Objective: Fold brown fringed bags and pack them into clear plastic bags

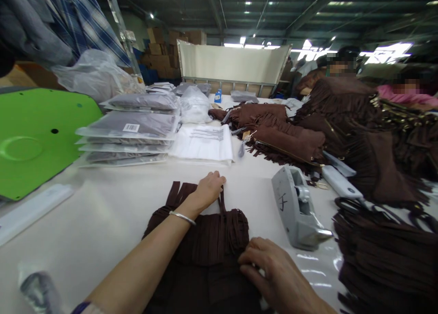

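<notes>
A dark brown fringed bag [208,241] lies on the white table in front of me. My left hand [211,186], with a silver bangle at the wrist, is closed on the bag's strap at its top edge. At the bag's right edge, my right hand [267,266] has its thumb and forefinger curled round the fringe. Beyond that hand stands a grey tape dispenser [297,209].
Stacked plastic-wrapped packages [133,124] and white printed bags [203,143] lie farther back. Brown fringed bags [290,140] are heaped at the back right, more brown fringed pieces [386,259] at the right. A green panel [44,140] is at left. People are beyond.
</notes>
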Available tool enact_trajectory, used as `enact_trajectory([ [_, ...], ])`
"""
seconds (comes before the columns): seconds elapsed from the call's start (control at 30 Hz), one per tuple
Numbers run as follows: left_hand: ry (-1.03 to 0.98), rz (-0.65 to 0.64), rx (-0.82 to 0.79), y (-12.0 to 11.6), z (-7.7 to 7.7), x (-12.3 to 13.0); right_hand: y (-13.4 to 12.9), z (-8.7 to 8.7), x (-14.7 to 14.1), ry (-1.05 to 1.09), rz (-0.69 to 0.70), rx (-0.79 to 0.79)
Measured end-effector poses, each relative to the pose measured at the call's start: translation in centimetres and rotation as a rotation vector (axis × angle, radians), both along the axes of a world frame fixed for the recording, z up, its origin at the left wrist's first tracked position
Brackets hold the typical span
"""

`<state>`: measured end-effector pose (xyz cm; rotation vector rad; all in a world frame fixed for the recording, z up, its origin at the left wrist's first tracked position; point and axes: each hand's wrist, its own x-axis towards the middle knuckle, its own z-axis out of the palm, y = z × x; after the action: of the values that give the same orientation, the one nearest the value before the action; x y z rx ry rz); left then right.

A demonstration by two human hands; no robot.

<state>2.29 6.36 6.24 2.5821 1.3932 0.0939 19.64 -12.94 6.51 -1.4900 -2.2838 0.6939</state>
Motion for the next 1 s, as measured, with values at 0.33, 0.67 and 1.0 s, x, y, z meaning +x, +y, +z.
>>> enact_trajectory([
  [0.33,0.029,-0.036,-0.044,0.0,1.8,0.0,-0.2,0.3,1.7,0.129,-0.138,0.074],
  [0.67,-0.153,-0.306,-0.079,-11.9,5.4,-4.1,-1.2,1.1,1.7,0.091,-0.2,0.155],
  [1.0,-0.267,-0.333,-0.043,-15.2,2.7,-5.1,-0.9,0.2,-0.8,-0.072,-0.18,0.204],
])
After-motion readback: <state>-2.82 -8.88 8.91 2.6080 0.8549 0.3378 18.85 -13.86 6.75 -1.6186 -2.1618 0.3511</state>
